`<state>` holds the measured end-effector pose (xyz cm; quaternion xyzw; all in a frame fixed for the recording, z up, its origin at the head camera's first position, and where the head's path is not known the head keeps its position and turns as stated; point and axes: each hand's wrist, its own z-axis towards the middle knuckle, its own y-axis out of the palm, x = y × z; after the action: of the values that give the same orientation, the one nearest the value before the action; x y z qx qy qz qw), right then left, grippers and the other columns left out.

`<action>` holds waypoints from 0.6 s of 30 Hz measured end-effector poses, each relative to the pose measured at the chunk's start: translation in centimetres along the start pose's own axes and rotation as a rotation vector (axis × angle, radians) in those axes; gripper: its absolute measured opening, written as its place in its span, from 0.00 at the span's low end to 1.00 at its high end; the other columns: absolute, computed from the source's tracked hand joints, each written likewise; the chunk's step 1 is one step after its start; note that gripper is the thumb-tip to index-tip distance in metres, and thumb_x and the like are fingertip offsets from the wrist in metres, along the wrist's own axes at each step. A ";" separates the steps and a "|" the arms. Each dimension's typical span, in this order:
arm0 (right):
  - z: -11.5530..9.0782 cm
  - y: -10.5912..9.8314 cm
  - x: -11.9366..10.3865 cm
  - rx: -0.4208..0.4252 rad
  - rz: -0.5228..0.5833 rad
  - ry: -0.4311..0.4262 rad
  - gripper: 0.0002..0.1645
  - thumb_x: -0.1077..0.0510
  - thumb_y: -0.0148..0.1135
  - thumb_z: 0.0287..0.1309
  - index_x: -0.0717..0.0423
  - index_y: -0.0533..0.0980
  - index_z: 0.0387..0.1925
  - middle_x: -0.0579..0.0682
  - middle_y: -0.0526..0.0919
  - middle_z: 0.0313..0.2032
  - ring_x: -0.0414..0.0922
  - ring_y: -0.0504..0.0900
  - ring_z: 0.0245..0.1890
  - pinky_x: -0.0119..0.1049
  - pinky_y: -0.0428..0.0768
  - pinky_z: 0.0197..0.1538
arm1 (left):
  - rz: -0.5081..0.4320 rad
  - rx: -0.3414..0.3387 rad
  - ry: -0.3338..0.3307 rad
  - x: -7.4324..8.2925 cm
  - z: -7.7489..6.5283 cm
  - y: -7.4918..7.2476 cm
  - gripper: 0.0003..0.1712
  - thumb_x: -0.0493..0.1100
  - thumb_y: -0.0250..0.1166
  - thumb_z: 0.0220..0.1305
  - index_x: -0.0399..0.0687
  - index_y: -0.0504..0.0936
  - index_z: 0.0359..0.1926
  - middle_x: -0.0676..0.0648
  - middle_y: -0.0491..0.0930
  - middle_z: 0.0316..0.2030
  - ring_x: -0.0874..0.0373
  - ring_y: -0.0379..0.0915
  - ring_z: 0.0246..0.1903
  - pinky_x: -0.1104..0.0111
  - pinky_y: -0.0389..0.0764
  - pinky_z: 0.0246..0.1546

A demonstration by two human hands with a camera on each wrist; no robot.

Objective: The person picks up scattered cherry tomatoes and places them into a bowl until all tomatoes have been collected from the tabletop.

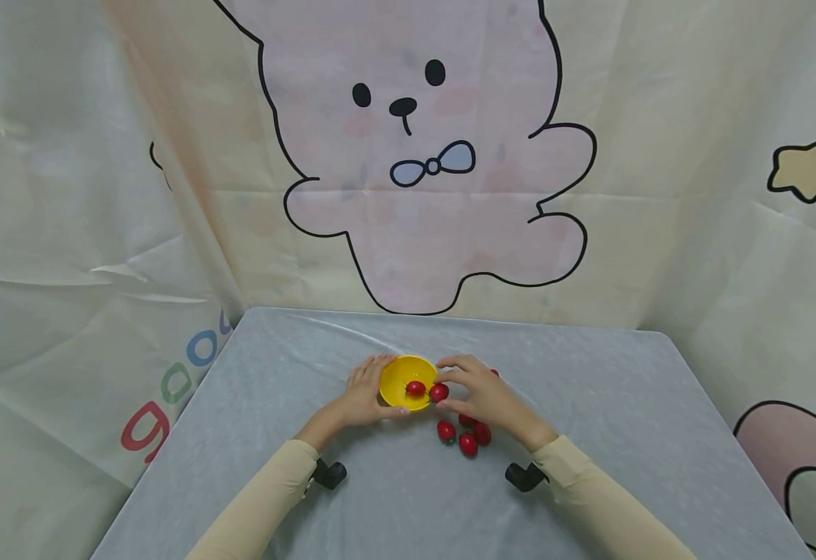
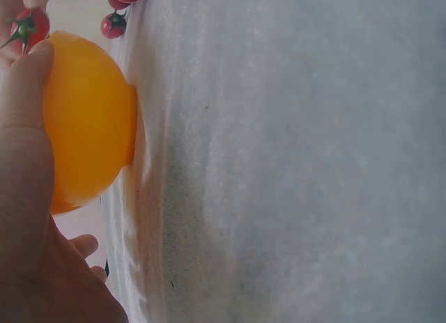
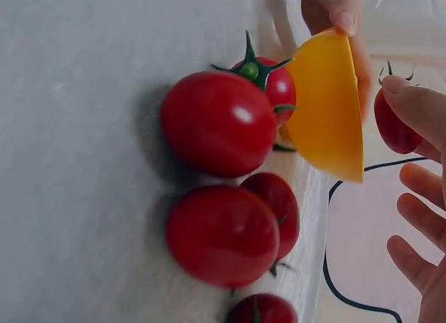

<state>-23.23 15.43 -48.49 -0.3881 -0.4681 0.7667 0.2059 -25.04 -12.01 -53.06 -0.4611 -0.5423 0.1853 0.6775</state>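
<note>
A small yellow bowl stands on the cloth-covered table with one red cherry tomato inside. My left hand grips it from the left, thumb at the near rim and the other fingers round the far side. In the left wrist view the thumb lies along the rim of the bowl. At the bowl's right rim, my right hand pinches another cherry tomato. The right wrist view has this held tomato, green stem up, between thumb and fingers, above rim level.
Several loose cherry tomatoes lie on the grey tablecloth right of the bowl, below my right hand. Another tomato shows partly behind that hand. A printed curtain hangs behind the table.
</note>
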 end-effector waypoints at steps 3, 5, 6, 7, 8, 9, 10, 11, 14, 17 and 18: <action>0.8 0.4 -0.2 -0.009 -0.014 -0.011 0.23 0.44 0.75 0.51 0.43 0.83 0.49 0.46 0.78 0.60 0.47 0.74 0.62 0.49 0.78 0.63 | 0.001 0.001 0.001 -0.1 0.0 0.1 0.62 0.72 0.69 0.51 0.55 0.48 0.78 0.41 0.48 0.78 0.37 0.38 0.78 0.38 0.42 0.75; 1.2 0.5 -0.2 -0.015 -0.017 -0.013 0.23 0.43 0.74 0.51 0.43 0.83 0.49 0.47 0.78 0.60 0.47 0.73 0.62 0.49 0.77 0.64 | 0.001 0.002 0.006 -0.2 0.0 0.1 0.62 0.72 0.69 0.50 0.55 0.48 0.77 0.41 0.49 0.78 0.36 0.38 0.77 0.38 0.42 0.75; 1.5 0.6 -0.3 -0.019 -0.016 -0.017 0.23 0.42 0.74 0.51 0.43 0.83 0.49 0.47 0.78 0.60 0.47 0.73 0.62 0.49 0.77 0.65 | 0.000 0.004 0.009 -0.2 0.1 0.1 0.62 0.71 0.69 0.50 0.55 0.49 0.77 0.40 0.49 0.78 0.36 0.38 0.77 0.38 0.42 0.75; 1.7 0.7 -0.3 -0.020 -0.015 -0.022 0.23 0.42 0.74 0.51 0.43 0.83 0.49 0.47 0.78 0.60 0.47 0.73 0.62 0.49 0.76 0.66 | 0.000 0.005 0.013 -0.2 0.1 0.1 0.62 0.71 0.70 0.51 0.54 0.49 0.77 0.40 0.49 0.78 0.36 0.38 0.77 0.37 0.42 0.75; 1.8 0.8 -0.3 -0.022 -0.010 -0.027 0.24 0.41 0.73 0.52 0.44 0.83 0.49 0.48 0.78 0.60 0.47 0.73 0.62 0.49 0.76 0.66 | 0.002 0.006 0.015 -0.2 0.1 0.1 0.62 0.71 0.70 0.51 0.54 0.49 0.77 0.40 0.49 0.78 0.36 0.39 0.77 0.37 0.42 0.75; 2.0 0.8 -0.3 -0.026 -0.010 -0.028 0.24 0.41 0.73 0.52 0.44 0.83 0.49 0.47 0.78 0.60 0.47 0.73 0.62 0.49 0.75 0.67 | 0.004 0.007 0.017 -0.2 0.1 0.2 0.62 0.71 0.70 0.51 0.54 0.49 0.77 0.40 0.49 0.78 0.36 0.39 0.77 0.37 0.42 0.75; 2.1 0.9 -0.4 -0.027 -0.009 -0.033 0.24 0.40 0.73 0.52 0.44 0.83 0.49 0.47 0.78 0.60 0.47 0.73 0.62 0.49 0.75 0.67 | 0.003 0.009 0.019 -0.2 0.0 0.2 0.62 0.71 0.70 0.51 0.54 0.49 0.77 0.40 0.49 0.78 0.36 0.39 0.77 0.37 0.42 0.75; 2.3 1.0 -0.4 -0.026 -0.013 -0.039 0.24 0.40 0.73 0.52 0.44 0.83 0.49 0.47 0.78 0.60 0.47 0.74 0.62 0.50 0.75 0.67 | 0.003 0.008 0.018 -0.2 0.0 0.1 0.62 0.71 0.69 0.51 0.53 0.49 0.78 0.40 0.49 0.78 0.36 0.38 0.77 0.37 0.42 0.75; 2.5 1.4 -0.4 -0.013 -0.036 -0.060 0.24 0.40 0.73 0.51 0.43 0.83 0.48 0.47 0.78 0.60 0.48 0.74 0.61 0.50 0.75 0.67 | 0.004 0.001 0.011 -0.1 -0.1 0.1 0.63 0.72 0.69 0.51 0.53 0.48 0.78 0.40 0.48 0.78 0.36 0.38 0.77 0.37 0.42 0.75; 2.7 1.8 -0.4 -0.017 -0.053 -0.054 0.24 0.39 0.73 0.51 0.42 0.83 0.49 0.46 0.78 0.60 0.47 0.74 0.62 0.49 0.75 0.67 | -0.002 -0.005 0.008 0.1 -0.1 -0.1 0.63 0.72 0.68 0.51 0.52 0.47 0.78 0.40 0.48 0.78 0.37 0.38 0.78 0.38 0.42 0.75; 2.8 1.9 -0.4 -0.023 -0.056 -0.048 0.24 0.38 0.73 0.51 0.41 0.83 0.49 0.46 0.78 0.60 0.47 0.74 0.62 0.49 0.75 0.67 | -0.005 -0.007 0.008 0.1 -0.1 -0.1 0.63 0.72 0.68 0.51 0.52 0.47 0.78 0.40 0.48 0.78 0.37 0.38 0.77 0.38 0.42 0.75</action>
<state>-25.09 12.67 -49.31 -0.3586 -0.4924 0.7643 0.2113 -24.94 -12.07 -52.92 -0.4628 -0.5413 0.1798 0.6786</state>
